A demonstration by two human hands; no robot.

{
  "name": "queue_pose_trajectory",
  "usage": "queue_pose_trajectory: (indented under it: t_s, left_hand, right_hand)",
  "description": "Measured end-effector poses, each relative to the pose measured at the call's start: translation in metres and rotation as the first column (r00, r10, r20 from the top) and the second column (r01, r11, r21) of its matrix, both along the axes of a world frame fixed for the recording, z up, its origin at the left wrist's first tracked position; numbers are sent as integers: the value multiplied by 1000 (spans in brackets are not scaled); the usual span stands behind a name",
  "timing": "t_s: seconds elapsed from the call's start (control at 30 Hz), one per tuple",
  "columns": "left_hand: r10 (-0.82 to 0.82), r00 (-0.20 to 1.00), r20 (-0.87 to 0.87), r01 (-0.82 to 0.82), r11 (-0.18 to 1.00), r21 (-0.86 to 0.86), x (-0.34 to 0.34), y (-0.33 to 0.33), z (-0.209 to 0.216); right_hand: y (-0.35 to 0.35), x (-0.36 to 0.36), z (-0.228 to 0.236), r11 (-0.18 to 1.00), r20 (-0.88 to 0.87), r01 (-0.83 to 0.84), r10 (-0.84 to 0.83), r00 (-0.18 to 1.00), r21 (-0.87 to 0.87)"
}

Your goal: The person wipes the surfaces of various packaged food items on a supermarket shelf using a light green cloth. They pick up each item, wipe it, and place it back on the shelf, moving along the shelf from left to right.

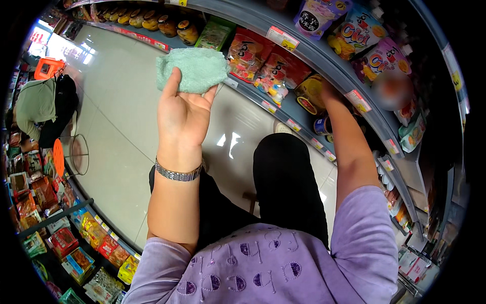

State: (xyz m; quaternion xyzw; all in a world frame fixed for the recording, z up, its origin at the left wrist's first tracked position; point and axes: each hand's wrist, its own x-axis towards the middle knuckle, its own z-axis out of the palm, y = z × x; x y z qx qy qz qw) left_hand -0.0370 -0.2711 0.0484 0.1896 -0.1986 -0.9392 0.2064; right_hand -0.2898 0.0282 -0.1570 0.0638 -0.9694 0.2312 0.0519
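A pale green cloth [195, 70] is in my left hand [183, 114], folded over, with the thumb pressed on its near side and the other fingers hidden beneath it. It is held up in front of the lower shelf. My right hand [330, 95] reaches in under the upper shelf, against the side of a yellow-labelled jar [310, 95]. Its fingers are hidden behind the jar and the shelf edge, so their grip does not show. Beside that wrist stands a smaller jar with a dark blue label [320, 126].
Red candy bags [281, 71] and a row of fruit jars [152, 21] fill the lower shelf. Purple and blue pouches [358, 30] stand on the upper shelf [349, 93], above my right forearm. Across the tiled aisle [116, 86], a person [43, 106] bends near an orange stool [49, 67].
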Motion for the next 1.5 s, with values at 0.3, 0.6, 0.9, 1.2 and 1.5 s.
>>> queue_pose_trajectory:
  t_s: [0.3, 0.6, 0.9, 1.2, 1.5]
  left_hand:
    - [14, 1000, 4, -13, 998, -57, 9, -5, 1]
    - [-108, 989, 98, 136, 929, -344, 20, 17, -8]
    - [27, 987, 158, 139, 345, -928, 25, 30, -53]
    - [127, 992, -17, -14, -28, -1000, 46, 24, -28]
    - [-3, 1000, 19, 19, 29, -999, 82, 55, -32]
  right_hand:
    - [12, 13, 14, 933, 213, -108, 35, 976, 344]
    - [-3, 72, 54, 773, 611, 236, 236, 755, -590]
    - [-114, 161, 148, 413, 353, 123, 545, 760, -902]
    - [-188, 206, 209, 61, 107, 89, 667, 737, -994]
    - [-178, 189, 223, -3, -31, -34, 519, 854, -999]
